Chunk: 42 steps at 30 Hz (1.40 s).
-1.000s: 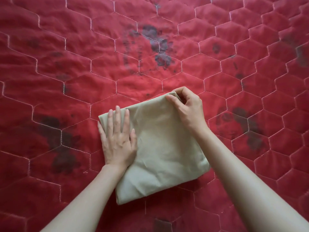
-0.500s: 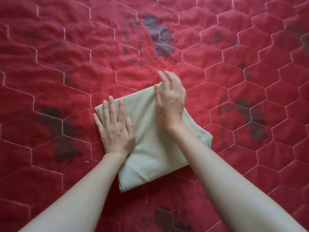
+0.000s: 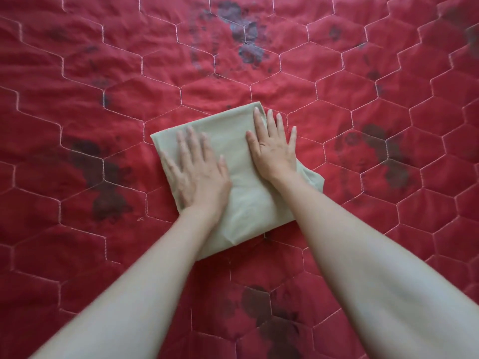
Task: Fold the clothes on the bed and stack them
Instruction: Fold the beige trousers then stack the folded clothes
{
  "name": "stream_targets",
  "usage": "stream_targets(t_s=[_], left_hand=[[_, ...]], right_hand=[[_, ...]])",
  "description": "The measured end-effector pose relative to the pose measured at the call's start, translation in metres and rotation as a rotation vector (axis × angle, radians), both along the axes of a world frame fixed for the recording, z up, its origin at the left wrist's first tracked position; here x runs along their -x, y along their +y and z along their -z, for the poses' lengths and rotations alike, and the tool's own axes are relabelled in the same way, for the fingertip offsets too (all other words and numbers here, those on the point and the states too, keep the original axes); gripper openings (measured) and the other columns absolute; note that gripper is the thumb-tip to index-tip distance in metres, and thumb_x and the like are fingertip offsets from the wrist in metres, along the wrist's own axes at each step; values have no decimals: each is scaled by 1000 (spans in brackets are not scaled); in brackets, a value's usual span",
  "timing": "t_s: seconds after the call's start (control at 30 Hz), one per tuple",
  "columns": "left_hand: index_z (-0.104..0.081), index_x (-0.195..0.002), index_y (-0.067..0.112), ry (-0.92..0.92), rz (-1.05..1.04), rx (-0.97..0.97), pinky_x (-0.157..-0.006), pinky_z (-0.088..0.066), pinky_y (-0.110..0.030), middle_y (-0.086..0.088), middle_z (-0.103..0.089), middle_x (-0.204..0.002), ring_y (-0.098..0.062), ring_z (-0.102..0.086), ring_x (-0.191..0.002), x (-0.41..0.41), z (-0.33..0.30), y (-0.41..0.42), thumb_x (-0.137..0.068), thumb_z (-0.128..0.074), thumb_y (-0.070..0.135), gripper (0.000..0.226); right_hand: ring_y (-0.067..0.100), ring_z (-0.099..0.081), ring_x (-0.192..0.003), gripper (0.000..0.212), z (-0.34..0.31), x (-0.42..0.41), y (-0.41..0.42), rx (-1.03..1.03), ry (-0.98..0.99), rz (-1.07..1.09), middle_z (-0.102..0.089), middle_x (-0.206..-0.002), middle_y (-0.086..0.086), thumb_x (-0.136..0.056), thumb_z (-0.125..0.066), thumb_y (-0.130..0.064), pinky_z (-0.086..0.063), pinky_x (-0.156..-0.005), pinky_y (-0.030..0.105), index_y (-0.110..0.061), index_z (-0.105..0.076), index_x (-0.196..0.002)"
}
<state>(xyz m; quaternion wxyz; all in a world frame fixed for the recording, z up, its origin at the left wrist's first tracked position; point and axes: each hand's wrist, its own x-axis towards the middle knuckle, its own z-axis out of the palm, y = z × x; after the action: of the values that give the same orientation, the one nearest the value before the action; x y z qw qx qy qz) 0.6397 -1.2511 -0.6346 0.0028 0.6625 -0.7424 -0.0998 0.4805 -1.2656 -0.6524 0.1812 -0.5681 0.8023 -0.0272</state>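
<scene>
A pale beige folded cloth (image 3: 241,187) lies as a compact rectangle in the middle of the bed, tilted a little so one corner points away from me. My left hand (image 3: 197,169) presses flat on its left half with straight fingers; it is slightly blurred. My right hand (image 3: 273,146) lies flat on the right half, fingers spread, its fingertips reaching the far right corner and edge. A loose bit of the cloth sticks out to the right behind my right wrist.
The red quilted bedspread (image 3: 103,73) with white hexagon stitching and dark flower prints fills the whole view around the cloth. No other clothes or stack show in this frame.
My right hand let go of the far corner it pinched and now lies flat on the cloth's right side. My left hand stayed pressing the left half. The cloth looks more compact.
</scene>
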Motion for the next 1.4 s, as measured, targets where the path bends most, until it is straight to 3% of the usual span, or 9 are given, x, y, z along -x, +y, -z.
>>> stream_targets(t_s=[0.1, 0.3, 0.43, 0.6, 0.83, 0.97, 1.03, 1.17, 1.4], left_hand=[[-7, -155, 23, 23, 126, -38, -116, 4, -59, -7, 2, -162, -27, 1, -149, 24, -2, 63, -99, -10, 40, 59], [-19, -153, 16, 52, 28, -66, -116, -16, -55, -12, -10, -161, -30, -10, -148, -29, 14, 127, -98, -22, 35, 58], [-17, -153, 13, 94, 26, -107, -115, -17, -55, -13, -9, -160, -31, -9, -148, -28, 11, 127, -98, -21, 34, 59], [-16, -153, 11, 113, 35, -123, -116, -12, -53, -10, -5, -160, -27, -2, -148, -34, 11, 128, -97, -22, 37, 62], [-2, -154, 19, 202, -247, -179, -117, -8, -55, -16, 12, -160, -37, 7, -147, -21, 4, 99, -101, -32, 40, 65], [-8, -154, 23, 322, -297, -103, -116, -13, -43, -25, -15, -156, -37, -16, -143, -33, -1, 56, -99, -42, 43, 68], [-15, -154, 30, 369, -311, -66, -108, -25, -40, -20, -37, -142, -37, -36, -129, -40, -5, 42, -96, -49, 45, 69], [-9, -150, 46, 500, -382, -230, -97, -36, -39, -14, -51, -132, -35, -50, -119, -57, -11, 39, -93, -51, 49, 71], [-4, -145, 58, 620, -149, -449, -110, -31, -37, 12, -35, -152, -28, -43, -134, -99, -24, 81, -93, -54, 46, 73]], right_hand=[[18, 4, -149, 55, -2, 3, 0, -3, -33, 18, -2, -163, 0, -101, -16, -51, 5, -118, 52, -37, 0, -152], [20, 5, -149, 56, -8, -1, 1, -24, -25, 22, 0, -163, 2, -102, -17, -50, 6, -118, 51, -34, -1, -153], [27, -3, -149, 56, -16, -33, 24, 63, 190, 45, -6, -162, 12, -102, -22, -44, -2, -118, 52, -23, -15, -154], [26, -23, -146, 57, -14, -38, 104, 78, 218, -200, -25, -158, 7, -98, -25, -50, -18, -116, 53, -28, -28, -150], [17, 5, -149, 72, -5, 30, 99, -40, 17, 34, -1, -163, 1, -92, -18, -66, 3, -119, 45, -32, -4, -153], [17, -14, -146, 65, -10, 33, 86, 102, -86, -42, -23, -158, -5, -97, -40, -54, -17, -115, 37, -31, -15, -153], [16, -31, -134, 66, -15, 31, 81, 150, -142, -1, -39, -146, -8, -94, -47, -55, -30, -102, 37, -36, -20, -151], [22, -53, -107, 68, -26, 27, 77, 36, -186, 84, -48, -114, -3, -88, -49, -63, -41, -80, 36, -51, -16, -147], [23, -50, -126, 75, -46, 9, 150, -20, -457, 185, -55, -136, 1, -84, -63, -56, -38, -103, 39, -55, -19, -145]])
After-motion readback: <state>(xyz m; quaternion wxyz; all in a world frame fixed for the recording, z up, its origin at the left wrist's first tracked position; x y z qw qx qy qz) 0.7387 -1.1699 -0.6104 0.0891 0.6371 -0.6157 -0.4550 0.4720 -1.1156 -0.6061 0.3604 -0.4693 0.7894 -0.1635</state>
